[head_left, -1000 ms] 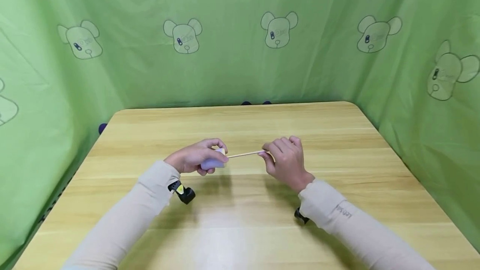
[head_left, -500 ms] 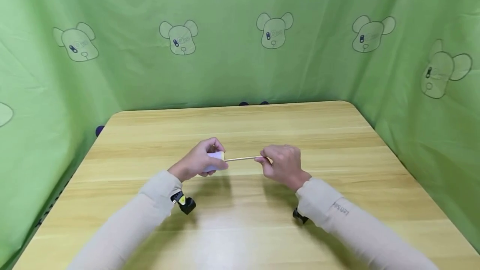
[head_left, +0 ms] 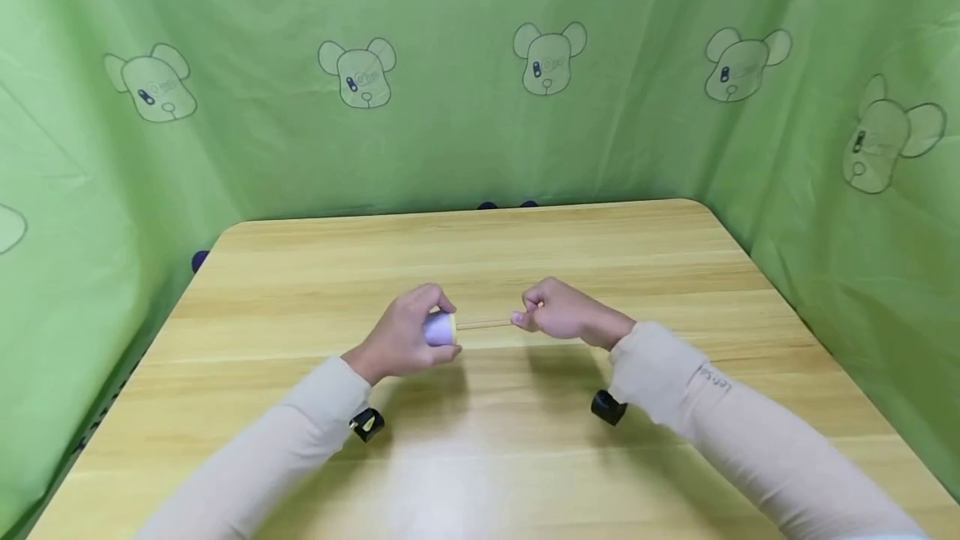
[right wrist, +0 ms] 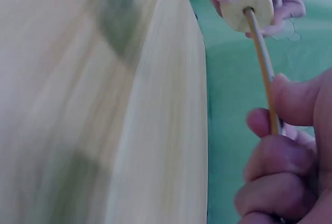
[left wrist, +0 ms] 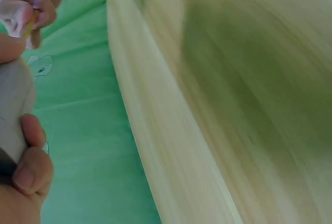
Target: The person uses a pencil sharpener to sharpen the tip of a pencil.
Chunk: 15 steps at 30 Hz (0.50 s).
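In the head view my left hand [head_left: 405,338] grips a lavender cylinder [head_left: 438,329] from behind, fingers above and thumb below. Its round cream end [right wrist: 234,12] faces right and has a small central hole. From that hole a thin wooden stick [head_left: 483,324] runs across to my right hand [head_left: 564,311], which pinches it between thumb and curled fingers. Both hands are raised over the table. In the left wrist view the cylinder [left wrist: 14,97] looks greyish, and much of it lies outside the picture. My right fingers hide the stick's far end.
A wood-grain table [head_left: 480,257] with rounded far corners lies below the hands. Green curtains [head_left: 450,157] printed with bear heads hang behind it and at both sides. Black wrist cameras sit under the left cuff [head_left: 367,423] and the right cuff [head_left: 609,407].
My right hand has rolled over, knuckles now turned inward, and the right forearm has shifted right. My left hand has turned so the cylinder's cream end shows more. The stick stays between them.
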Tool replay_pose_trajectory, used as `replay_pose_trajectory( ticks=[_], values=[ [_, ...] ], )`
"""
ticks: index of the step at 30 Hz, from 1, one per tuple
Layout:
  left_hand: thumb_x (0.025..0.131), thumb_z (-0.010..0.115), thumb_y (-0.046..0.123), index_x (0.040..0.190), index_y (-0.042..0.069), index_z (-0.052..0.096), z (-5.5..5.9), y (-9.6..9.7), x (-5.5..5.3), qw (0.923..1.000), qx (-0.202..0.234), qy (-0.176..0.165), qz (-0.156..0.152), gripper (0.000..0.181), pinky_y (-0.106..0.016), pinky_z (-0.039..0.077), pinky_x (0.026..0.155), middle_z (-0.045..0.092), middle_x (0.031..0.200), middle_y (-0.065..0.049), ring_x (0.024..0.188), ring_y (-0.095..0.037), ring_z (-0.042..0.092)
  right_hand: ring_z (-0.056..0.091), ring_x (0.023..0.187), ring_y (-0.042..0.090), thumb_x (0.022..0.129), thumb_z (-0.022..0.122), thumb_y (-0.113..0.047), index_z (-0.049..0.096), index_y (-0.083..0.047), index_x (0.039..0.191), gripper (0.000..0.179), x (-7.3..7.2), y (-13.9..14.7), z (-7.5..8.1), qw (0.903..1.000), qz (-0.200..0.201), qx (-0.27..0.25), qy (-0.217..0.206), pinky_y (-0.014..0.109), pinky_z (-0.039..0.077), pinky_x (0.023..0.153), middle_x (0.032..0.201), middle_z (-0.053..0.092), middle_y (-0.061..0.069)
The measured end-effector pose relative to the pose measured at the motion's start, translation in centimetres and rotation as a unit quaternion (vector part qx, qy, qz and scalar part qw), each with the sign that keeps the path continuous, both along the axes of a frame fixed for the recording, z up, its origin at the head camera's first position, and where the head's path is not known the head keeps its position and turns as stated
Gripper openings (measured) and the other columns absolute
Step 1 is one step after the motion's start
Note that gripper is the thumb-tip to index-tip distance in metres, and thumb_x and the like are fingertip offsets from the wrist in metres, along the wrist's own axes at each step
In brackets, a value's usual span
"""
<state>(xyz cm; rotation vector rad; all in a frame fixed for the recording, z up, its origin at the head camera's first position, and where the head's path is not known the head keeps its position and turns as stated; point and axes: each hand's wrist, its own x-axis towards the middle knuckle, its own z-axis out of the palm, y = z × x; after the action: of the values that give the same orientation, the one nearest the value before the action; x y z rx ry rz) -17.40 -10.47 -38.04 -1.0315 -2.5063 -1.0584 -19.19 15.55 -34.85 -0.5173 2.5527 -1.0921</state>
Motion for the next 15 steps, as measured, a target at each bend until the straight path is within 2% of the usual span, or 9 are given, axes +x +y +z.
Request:
replay_pose_trajectory(
  ticks=[1,3,5,6,8,9,11,13,15],
  values=[
    [0.065,0.086,0.013,0.096,0.003,0.055,0.1,0.0,-0.1,0.9999,-0.004,0.009,-0.003,0.045,-0.027,0.050,0.063,0.061,0.096,-0.007,0.079,-0.020,0.057,0.032,0.055,0.014,0.093,0.064,-0.018,0.037,-0.013,0.061,0.042,-0.1,0.1,0.1,1.0000,0.003,-0.001,0.003,0.029,0.031,0.055,0.059,0.032,-0.002],
    [0.066,0.085,0.013,0.097,0.003,0.055,0.6,0.0,-0.2,1.0000,-0.002,-0.007,-0.001,0.045,-0.027,0.051,0.062,0.061,0.096,-0.008,0.079,-0.021,0.057,0.034,0.054,0.013,0.093,0.065,-0.022,0.044,-0.014,0.063,0.038,-0.1,0.1,0.1,0.9978,0.003,0.015,0.064,0.029,0.031,0.053,0.059,0.038,-0.003],
    [0.066,0.085,0.013,0.098,0.004,0.055,1.2,-0.2,-0.5,0.9992,0.005,-0.039,0.006,0.045,-0.028,0.052,0.061,0.061,0.097,-0.009,0.078,-0.022,0.058,0.040,0.054,0.011,0.091,0.068,-0.024,0.053,-0.014,0.066,0.030,0.0,0.0,-0.2,0.9852,0.001,0.021,0.170,0.029,0.034,0.053,0.060,0.046,-0.006],
    [0.067,0.085,0.012,0.099,0.005,0.054,1.5,-0.3,-0.6,0.9981,0.010,-0.060,0.010,0.045,-0.028,0.052,0.060,0.061,0.098,-0.010,0.078,-0.022,0.058,0.045,0.056,0.011,0.090,0.070,-0.024,0.060,-0.014,0.071,0.024,0.1,-0.1,-0.6,0.9730,0.002,0.018,0.230,0.030,0.036,0.055,0.062,0.053,-0.006],
    [0.068,0.085,0.013,0.100,0.006,0.054,2.2,-0.4,-0.9,0.9945,0.018,-0.101,0.020,0.045,-0.030,0.053,0.060,0.061,0.100,-0.010,0.077,-0.023,0.059,0.052,0.061,0.013,0.086,0.074,-0.020,0.068,-0.012,0.079,0.012,0.2,-0.2,-1.5,0.9366,-0.001,0.001,0.350,0.035,0.038,0.062,0.069,0.063,-0.005],
    [0.068,0.084,0.014,0.101,0.007,0.054,2.5,-0.5,-1.0,0.9916,0.023,-0.125,0.022,0.045,-0.031,0.053,0.060,0.060,0.100,-0.010,0.077,-0.023,0.058,0.055,0.065,0.015,0.084,0.076,-0.018,0.071,-0.011,0.082,0.009,0.3,-0.3,-2.0,0.9142,-0.002,-0.012,0.405,0.038,0.037,0.067,0.073,0.066,-0.003],
    [0.070,0.084,0.013,0.101,0.008,0.053,3.0,-0.8,-1.3,0.9827,0.041,-0.179,0.022,0.044,-0.031,0.052,0.059,0.059,0.101,-0.010,0.076,-0.022,0.057,0.057,0.071,0.019,0.081,0.078,-0.015,0.073,-0.009,0.086,0.009,0.1,-0.5,-2.8,0.8623,-0.008,-0.036,0.505,0.047,0.031,0.072,0.077,0.069,0.000],
    [0.072,0.082,0.012,0.101,0.008,0.052,3.5,-1.1,-1.5,0.9653,0.072,-0.251,0.011,0.041,-0.029,0.048,0.054,0.057,0.097,-0.010,0.070,-0.021,0.055,0.056,0.071,0.024,0.082,0.077,-0.016,0.074,-0.007,0.086,0.010,-0.1,-0.9,-3.5,0.8082,-0.022,-0.061,0.585,0.052,0.026,0.071,0.077,0.070,0.004],
    [0.074,0.079,0.011,0.101,0.007,0.051,4.0,-1.5,-1.7,0.9352,0.113,-0.336,-0.006,0.039,-0.026,0.042,0.049,0.055,0.093,-0.011,0.064,-0.020,0.053,0.056,0.071,0.027,0.085,0.074,-0.021,0.074,-0.007,0.085,0.014,-0.5,-1.3,-3.9,0.7573,-0.041,-0.081,0.647,0.055,0.022,0.071,0.076,0.070,0.006]
  ],
)
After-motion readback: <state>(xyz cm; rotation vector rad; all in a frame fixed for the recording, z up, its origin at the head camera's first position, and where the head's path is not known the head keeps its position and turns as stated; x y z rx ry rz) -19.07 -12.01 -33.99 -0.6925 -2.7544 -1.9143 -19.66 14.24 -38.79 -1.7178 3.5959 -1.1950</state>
